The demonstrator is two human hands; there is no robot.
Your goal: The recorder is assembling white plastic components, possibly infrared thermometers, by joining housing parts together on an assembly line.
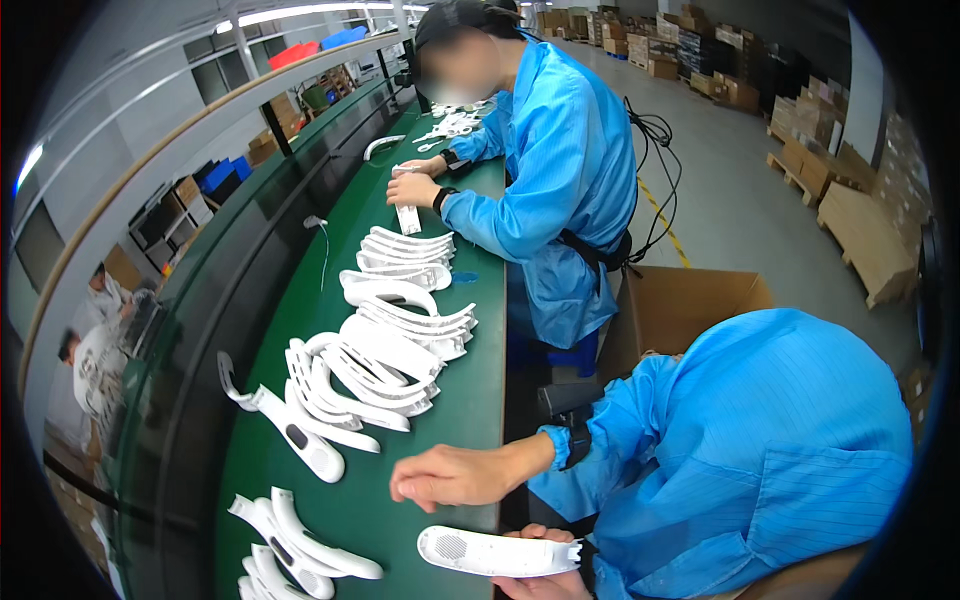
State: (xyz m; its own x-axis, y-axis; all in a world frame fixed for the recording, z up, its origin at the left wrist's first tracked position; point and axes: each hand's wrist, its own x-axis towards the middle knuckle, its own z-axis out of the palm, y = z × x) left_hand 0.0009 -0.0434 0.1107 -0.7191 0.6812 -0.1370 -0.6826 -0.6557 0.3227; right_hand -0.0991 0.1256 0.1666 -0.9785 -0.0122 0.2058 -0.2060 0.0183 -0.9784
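Hands (452, 476): 1 around a curved, dot-perforated white shell (490, 553), 1 loosely curled.

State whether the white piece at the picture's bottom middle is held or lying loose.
Held: fingers show along the upper edge of the white piece, and more of the hand shows below it.

Your left hand (550, 586): partly hidden by white piece (490, 551), cut off at bottom edge. Far-off white parts (455, 123): too small to tell.
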